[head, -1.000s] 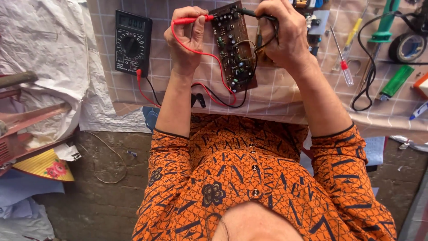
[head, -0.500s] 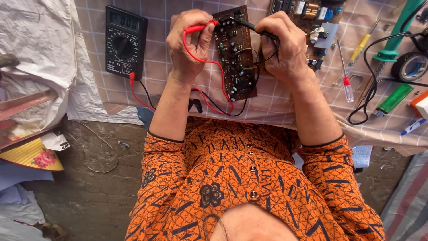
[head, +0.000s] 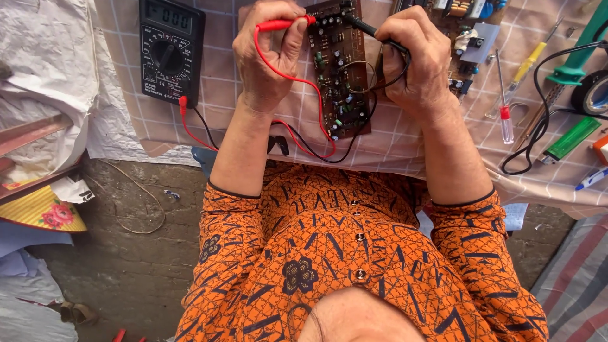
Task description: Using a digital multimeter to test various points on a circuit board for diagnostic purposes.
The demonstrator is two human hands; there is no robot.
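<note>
- Two probes in play, one per hand. Left hand (head: pixel 266 60) has fingers (head: pixel 292 39) pinched shut on the red probe (head: pixel 284 25), tip landing at the top left edge of the board (head: pixel 337 66).
- Right hand (head: pixel 415 60) is curled tight around the black probe (head: pixel 373 35), tip coming in from the right onto the top of the same board. Looks like that hand also props the board's right edge, but can't tell for sure, fingers hide it.
- Board sits tilted between both hands, over the checked cloth (head: pixel 405 145), parts side facing up.
- Tips imo: brace wrists on the table so the tips don't skid across nearby pins & short smth. Light pressure, steep angle, one pad per tip.
- Leads (head: pixel 316 142) loop under the board, red + black crossing near the table edge. Keep slack there so they don't tug the probes.
- Meter (head: pixel 171 50) is off to the left w/ both leads plugged in. Readout is out of the line of sight to the board, so hold tips steady b4 glancing over.
- Screwdriver (head: pixel 505 107) & 2nd board (head: pixel 465 28) lie just right of the right hand. I'd keep the elbow clear of them.
</note>
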